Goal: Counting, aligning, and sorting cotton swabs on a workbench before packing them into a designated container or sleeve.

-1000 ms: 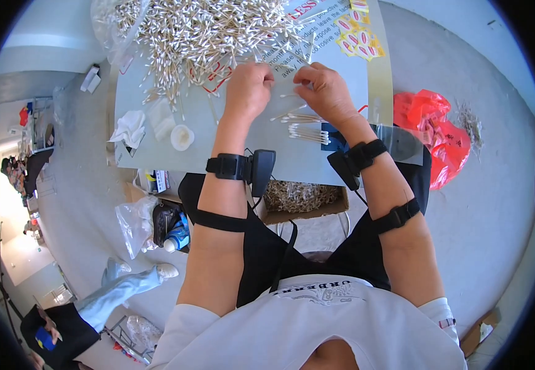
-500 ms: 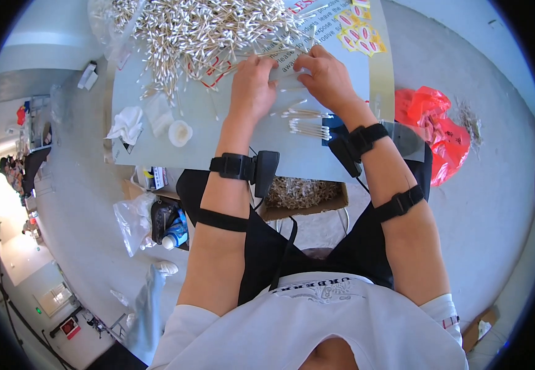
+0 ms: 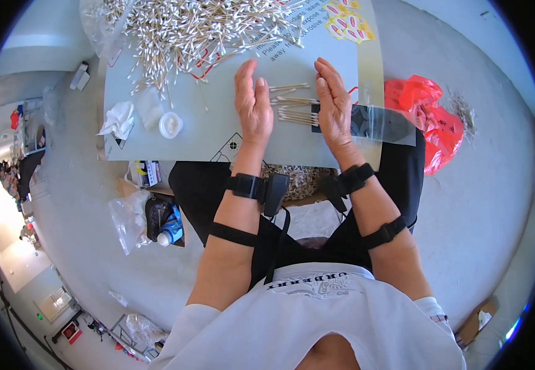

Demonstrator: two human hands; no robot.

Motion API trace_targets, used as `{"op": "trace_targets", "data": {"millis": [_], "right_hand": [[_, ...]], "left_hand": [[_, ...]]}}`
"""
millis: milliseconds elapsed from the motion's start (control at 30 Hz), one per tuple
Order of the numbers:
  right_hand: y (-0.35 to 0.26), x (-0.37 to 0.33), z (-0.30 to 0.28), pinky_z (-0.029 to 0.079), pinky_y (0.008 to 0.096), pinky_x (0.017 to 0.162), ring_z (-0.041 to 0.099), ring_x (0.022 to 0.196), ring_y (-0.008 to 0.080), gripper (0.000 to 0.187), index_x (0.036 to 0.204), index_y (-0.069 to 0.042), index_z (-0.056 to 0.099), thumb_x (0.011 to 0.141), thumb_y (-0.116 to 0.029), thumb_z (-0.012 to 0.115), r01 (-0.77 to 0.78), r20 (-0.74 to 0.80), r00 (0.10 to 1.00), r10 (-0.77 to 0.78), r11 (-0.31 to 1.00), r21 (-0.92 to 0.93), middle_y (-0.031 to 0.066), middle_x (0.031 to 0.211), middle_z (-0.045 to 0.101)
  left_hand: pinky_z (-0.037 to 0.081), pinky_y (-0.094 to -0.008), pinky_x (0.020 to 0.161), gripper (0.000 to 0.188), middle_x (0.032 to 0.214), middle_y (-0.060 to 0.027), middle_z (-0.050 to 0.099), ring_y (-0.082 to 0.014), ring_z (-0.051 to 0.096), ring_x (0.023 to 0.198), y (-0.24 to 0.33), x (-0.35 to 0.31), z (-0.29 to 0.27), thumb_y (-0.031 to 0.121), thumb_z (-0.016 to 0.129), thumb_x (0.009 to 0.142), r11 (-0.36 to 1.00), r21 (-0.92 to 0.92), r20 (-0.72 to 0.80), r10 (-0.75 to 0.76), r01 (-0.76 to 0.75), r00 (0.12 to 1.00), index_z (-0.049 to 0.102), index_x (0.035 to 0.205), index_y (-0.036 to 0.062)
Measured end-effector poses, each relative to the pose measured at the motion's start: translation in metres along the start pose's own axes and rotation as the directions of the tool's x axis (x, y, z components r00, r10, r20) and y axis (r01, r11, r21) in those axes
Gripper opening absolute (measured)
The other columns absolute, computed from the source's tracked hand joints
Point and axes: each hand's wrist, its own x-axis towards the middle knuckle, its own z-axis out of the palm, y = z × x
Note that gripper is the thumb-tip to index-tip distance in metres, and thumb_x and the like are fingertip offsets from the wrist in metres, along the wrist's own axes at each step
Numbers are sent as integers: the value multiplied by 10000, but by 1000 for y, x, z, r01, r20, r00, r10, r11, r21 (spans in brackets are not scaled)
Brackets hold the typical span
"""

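My left hand (image 3: 254,108) and my right hand (image 3: 334,108) stand on edge over the table, fingers stretched out and palms turned toward each other. Between them lies a small group of cotton swabs (image 3: 297,116), set side by side in rough rows. The left palm is at their left ends, though I cannot tell whether it touches them. My right hand is at the other ends and hides some of the tips. A large loose heap of cotton swabs (image 3: 187,37) covers the far left of the table.
A small white tub (image 3: 170,125) and a crumpled tissue (image 3: 118,120) sit at the table's left. Yellow-and-white packets (image 3: 349,26) lie far right. Dark clear-edged film (image 3: 369,122) is beside my right hand. A red plastic bag (image 3: 425,123) lies off the table's right side; a swab-filled box (image 3: 304,179) is below.
Both hands have come back from the edge of the heap toward me and spread apart. Their bent fingers have straightened, and the small group of swabs now lies between the palms.
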Motion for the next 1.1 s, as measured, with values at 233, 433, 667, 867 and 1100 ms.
{"op": "trace_targets", "data": {"millis": [233,433,667,867,1100], "right_hand": [[3,3,0,381,309,1068,487,1236,186,353,1300,30,504,1022,-170,419,-152,17,988,152,955,257,116,1319,523],[4,6,-19,445,305,1003,539,1168,169,309,1248,30,547,994,-135,482,-234,-21,964,267,879,416,108,1263,562],[-13,6,-46,511,389,728,625,853,291,160,929,-38,664,770,-24,664,173,327,945,-24,883,-436,108,927,610],[-4,17,-40,494,380,682,612,793,329,87,881,-60,653,799,-89,650,197,345,939,-1,822,-534,106,834,609],[-6,18,-35,494,380,670,620,783,311,88,881,-66,638,794,-57,630,160,314,947,60,761,-629,107,846,610]], "left_hand": [[419,-335,981,346,1203,-125,570,-226,553,1130,8,5,22,245,418,1016,966,-224,204,-81,127,976,518,1240,0],[388,-384,1026,379,1299,-154,521,-310,496,1214,7,6,8,124,559,908,992,-8,275,122,-125,954,502,1267,17],[200,-483,1141,684,1502,-132,311,-293,285,1396,28,-29,-5,293,622,858,741,548,576,1,-387,818,334,1441,80],[130,-480,1165,745,1559,-115,213,-268,215,1436,24,-33,-2,432,563,891,717,598,577,-74,-358,814,263,1489,105],[119,-483,1165,726,1560,-114,213,-269,216,1435,26,-34,-3,440,529,908,722,588,586,-70,-364,808,263,1489,96]]}}
